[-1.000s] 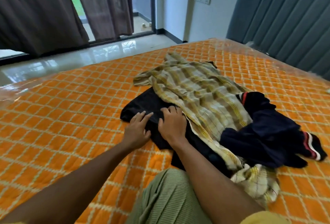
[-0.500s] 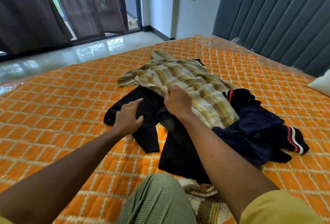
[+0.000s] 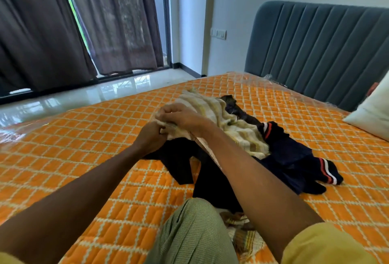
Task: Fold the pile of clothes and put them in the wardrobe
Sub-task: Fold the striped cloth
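I am holding the cream-and-yellow striped woven garment by its near edge, raised just above the pile in the middle of the bed. My left hand is pinching that edge from below with curled fingers. My right hand is gripping it from above, knuckles up, close against the left. The rest of the cloth is trailing back over the pile. One end is running under my right forearm to a bunched part beside my knee in green checked trousers.

Risks noted:
- **Tangling:** The striped garment is lying partly on a black garment and against a navy garment with red-and-white striped cuffs. Lifting it may be dragging those along and tangling the pile.
- **Snagging:** The tail near my knee appears to be lying under the black cloth, so a hard pull could be snagging there or straining the weave.
- **Crooked fold:** With both hands gathered at one spot, the cloth is hanging bunched. I am judging that a fold begun from this hold is likely to come out crooked.
- **Sliding:** The orange quilted mattress cover is showing a glossy film toward its far edges, and laid cloth may be sliding on it.

The white pillow and the grey-blue padded headboard are standing well apart from the pile. No wardrobe is showing in view.
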